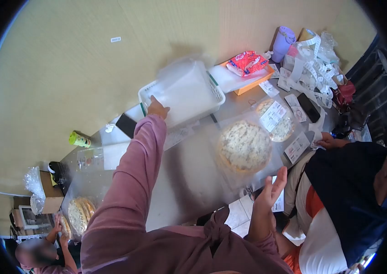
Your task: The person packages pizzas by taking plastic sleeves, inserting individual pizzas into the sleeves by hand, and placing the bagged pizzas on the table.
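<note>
My left hand (158, 108) reaches out over the near left part of a white plastic basket (220, 99), its index finger stretched out toward the clear plastic sheets (186, 89) lying in it. Nothing shows in its grip. My right hand (270, 196) is raised at the table's near edge, empty, with its fingers extended. Just beyond it lies a large round cheese-topped pizza (244, 147) on clear plastic. Smaller pizzas (282, 128) lie behind that one, with a printed label (273, 116) on top.
A co-worker in dark clothing (344, 182) is close on the right; another person (38, 253) handles pizzas (80, 214) at lower left. The metal table (193, 169) also bears a black phone (309, 108), an orange tray (255, 83), a purple tumbler (284, 44) and a green can (79, 139).
</note>
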